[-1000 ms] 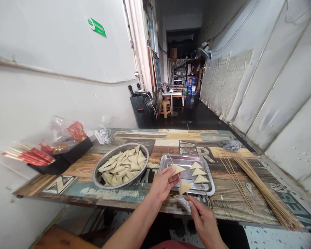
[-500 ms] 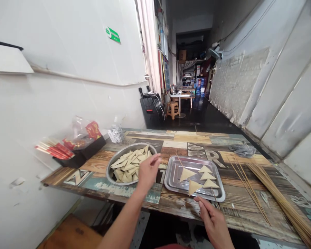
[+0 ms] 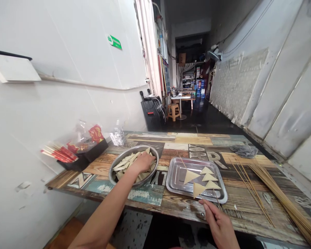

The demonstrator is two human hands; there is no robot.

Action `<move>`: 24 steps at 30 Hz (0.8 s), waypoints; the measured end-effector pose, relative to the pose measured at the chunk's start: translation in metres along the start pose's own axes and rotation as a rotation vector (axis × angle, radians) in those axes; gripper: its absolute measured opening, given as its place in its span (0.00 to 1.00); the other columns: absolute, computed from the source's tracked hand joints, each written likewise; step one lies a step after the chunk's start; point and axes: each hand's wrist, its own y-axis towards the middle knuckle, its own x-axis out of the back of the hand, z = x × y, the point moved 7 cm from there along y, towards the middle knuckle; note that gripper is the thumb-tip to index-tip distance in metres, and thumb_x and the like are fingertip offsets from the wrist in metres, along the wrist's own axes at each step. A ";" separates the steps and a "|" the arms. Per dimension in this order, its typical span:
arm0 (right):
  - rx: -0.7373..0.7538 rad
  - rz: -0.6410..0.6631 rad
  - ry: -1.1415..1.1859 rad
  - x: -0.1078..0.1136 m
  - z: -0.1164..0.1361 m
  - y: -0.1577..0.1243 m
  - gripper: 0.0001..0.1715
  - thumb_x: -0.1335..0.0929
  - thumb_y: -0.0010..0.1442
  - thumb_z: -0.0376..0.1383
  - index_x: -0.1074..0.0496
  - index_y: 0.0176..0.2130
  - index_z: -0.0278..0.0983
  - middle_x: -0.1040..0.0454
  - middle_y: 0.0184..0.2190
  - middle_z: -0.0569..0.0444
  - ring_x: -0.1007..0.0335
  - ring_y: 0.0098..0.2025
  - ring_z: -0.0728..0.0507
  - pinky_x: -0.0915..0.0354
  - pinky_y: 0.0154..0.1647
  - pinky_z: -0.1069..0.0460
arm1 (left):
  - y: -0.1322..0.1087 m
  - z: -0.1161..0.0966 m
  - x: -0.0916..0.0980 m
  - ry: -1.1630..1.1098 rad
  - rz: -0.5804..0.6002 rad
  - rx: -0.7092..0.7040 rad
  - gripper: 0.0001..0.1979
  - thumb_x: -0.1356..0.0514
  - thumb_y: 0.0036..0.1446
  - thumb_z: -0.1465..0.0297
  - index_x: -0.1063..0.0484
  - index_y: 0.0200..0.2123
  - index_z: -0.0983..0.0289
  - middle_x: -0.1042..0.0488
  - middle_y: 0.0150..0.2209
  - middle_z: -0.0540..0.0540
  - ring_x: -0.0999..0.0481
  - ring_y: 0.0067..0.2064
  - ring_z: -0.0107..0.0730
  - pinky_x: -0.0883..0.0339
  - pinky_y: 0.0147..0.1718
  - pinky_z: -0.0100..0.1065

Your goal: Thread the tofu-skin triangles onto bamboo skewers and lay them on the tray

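Left hand: the left hand [image 3: 144,162] is down in the metal bowl [image 3: 110,173], fingers in among the pale triangles [image 3: 124,162]. Can't tell if it's got one pinched, since the back of the hand hides the fingertips.
Right hand: the right hand [image 3: 219,220] has the near end of a thin skewer [image 3: 182,160] pinched between thumb and finger, with the other fingers curled in.
Skewer in hand: it slants away from the right hand and a bit to its left, two triangles on it. The near triangle [image 3: 198,190] sits just past the fingertips, the far triangle [image 3: 191,176] a little beyond, bare stick poking out past that.
Tray: the metal tray [image 3: 174,174] is right ahead of the right hand, under the loaded skewer. Three more triangles [image 3: 209,177] overlap in a row along its right side, and a second stick [image 3: 217,196] comes out of the nearest one, toward the hand.
Spare sticks: a few loose sticks [image 3: 254,194] lie to the right of the right hand, with a fat bundle [image 3: 277,194] farther right.
Off to the side: a black box [image 3: 94,153] sits left of the left hand, with red-wrapped chopsticks [image 3: 64,154] at its near end.
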 end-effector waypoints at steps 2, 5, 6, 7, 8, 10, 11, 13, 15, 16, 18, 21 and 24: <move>0.008 -0.015 -0.004 0.003 0.001 -0.001 0.21 0.38 0.58 0.45 0.26 0.43 0.36 0.23 0.37 0.47 0.25 0.37 0.42 0.30 0.39 0.53 | 0.001 0.001 0.001 0.004 0.012 -0.021 0.21 0.43 0.40 0.79 0.28 0.40 0.59 0.28 0.41 0.63 0.36 0.48 0.51 0.47 0.46 0.48; 0.016 -0.025 0.009 0.003 0.005 -0.001 0.21 0.39 0.58 0.45 0.26 0.42 0.36 0.22 0.37 0.47 0.25 0.37 0.42 0.30 0.39 0.53 | 0.001 0.003 0.006 -0.017 0.014 -0.040 0.21 0.43 0.42 0.76 0.28 0.43 0.58 0.28 0.42 0.60 0.35 0.47 0.48 0.46 0.46 0.43; 0.018 -0.020 0.014 0.003 0.007 -0.001 0.21 0.39 0.58 0.45 0.25 0.42 0.36 0.22 0.37 0.47 0.25 0.37 0.42 0.30 0.40 0.53 | 0.002 0.003 0.007 -0.029 0.011 -0.044 0.22 0.43 0.42 0.76 0.29 0.44 0.58 0.27 0.42 0.59 0.34 0.46 0.46 0.45 0.46 0.41; 0.019 -0.017 0.018 0.002 0.008 -0.001 0.21 0.39 0.58 0.45 0.25 0.41 0.36 0.22 0.37 0.47 0.25 0.37 0.42 0.31 0.40 0.53 | 0.001 0.004 0.008 -0.041 0.007 -0.046 0.22 0.43 0.43 0.75 0.30 0.45 0.58 0.27 0.41 0.59 0.33 0.45 0.44 0.45 0.46 0.38; 0.019 -0.012 0.023 0.001 0.009 -0.001 0.21 0.39 0.58 0.45 0.25 0.41 0.36 0.22 0.37 0.47 0.25 0.38 0.42 0.31 0.40 0.53 | 0.001 0.004 0.009 -0.052 0.000 -0.046 0.22 0.44 0.43 0.75 0.29 0.45 0.59 0.27 0.40 0.58 0.32 0.45 0.42 0.44 0.46 0.37; 0.017 -0.002 0.032 0.000 0.010 0.000 0.21 0.39 0.58 0.45 0.25 0.41 0.36 0.23 0.37 0.47 0.26 0.39 0.42 0.31 0.41 0.53 | -0.001 0.006 0.010 -0.073 -0.019 -0.035 0.19 0.44 0.44 0.76 0.27 0.42 0.62 0.26 0.39 0.59 0.31 0.44 0.41 0.44 0.46 0.35; 0.016 0.003 0.033 0.000 0.010 0.000 0.20 0.39 0.58 0.45 0.25 0.42 0.36 0.23 0.38 0.47 0.26 0.39 0.42 0.31 0.41 0.53 | -0.003 0.008 0.011 -0.083 -0.032 -0.023 0.17 0.44 0.44 0.76 0.26 0.39 0.63 0.26 0.38 0.60 0.31 0.44 0.41 0.44 0.46 0.34; 0.011 0.009 0.028 0.000 0.009 0.001 0.20 0.39 0.58 0.44 0.26 0.42 0.36 0.23 0.37 0.47 0.26 0.40 0.42 0.31 0.41 0.53 | -0.009 0.013 0.014 -0.104 -0.067 0.017 0.13 0.45 0.45 0.77 0.24 0.34 0.64 0.26 0.37 0.62 0.30 0.43 0.42 0.43 0.45 0.35; 0.008 0.014 0.020 0.001 0.008 0.001 0.20 0.39 0.58 0.44 0.26 0.42 0.36 0.22 0.35 0.47 0.26 0.39 0.42 0.31 0.40 0.53 | -0.016 0.020 0.019 -0.128 -0.116 0.076 0.11 0.45 0.47 0.75 0.24 0.32 0.65 0.26 0.36 0.64 0.30 0.43 0.45 0.42 0.43 0.37; 0.006 0.020 0.018 0.000 0.007 0.001 0.21 0.39 0.58 0.44 0.26 0.43 0.36 0.22 0.35 0.47 0.26 0.39 0.42 0.31 0.40 0.53 | -0.020 0.024 0.023 -0.142 -0.145 0.112 0.11 0.45 0.48 0.74 0.24 0.33 0.65 0.26 0.36 0.65 0.30 0.43 0.46 0.42 0.42 0.38; 0.009 0.034 0.013 -0.001 0.006 0.001 0.21 0.39 0.59 0.44 0.26 0.43 0.36 0.22 0.35 0.48 0.26 0.38 0.42 0.30 0.39 0.53 | -0.028 0.029 0.030 -0.161 -0.198 0.177 0.12 0.46 0.51 0.71 0.25 0.37 0.64 0.26 0.36 0.64 0.29 0.42 0.45 0.40 0.40 0.38; 0.035 0.042 -0.017 -0.004 0.009 0.002 0.21 0.40 0.59 0.45 0.26 0.43 0.37 0.22 0.36 0.48 0.26 0.37 0.42 0.30 0.38 0.53 | -0.038 0.030 0.032 -0.418 -0.236 0.275 0.16 0.48 0.54 0.65 0.29 0.44 0.62 0.25 0.26 0.57 0.26 0.31 0.36 0.36 0.31 0.32; 0.043 0.034 -0.041 -0.006 0.014 0.002 0.21 0.40 0.59 0.45 0.26 0.42 0.38 0.22 0.33 0.49 0.26 0.29 0.44 0.30 0.35 0.54 | -0.044 0.015 0.022 -1.105 -0.288 0.322 0.18 0.43 0.50 0.64 0.30 0.45 0.65 0.25 0.25 0.54 0.26 0.26 0.32 0.34 0.27 0.30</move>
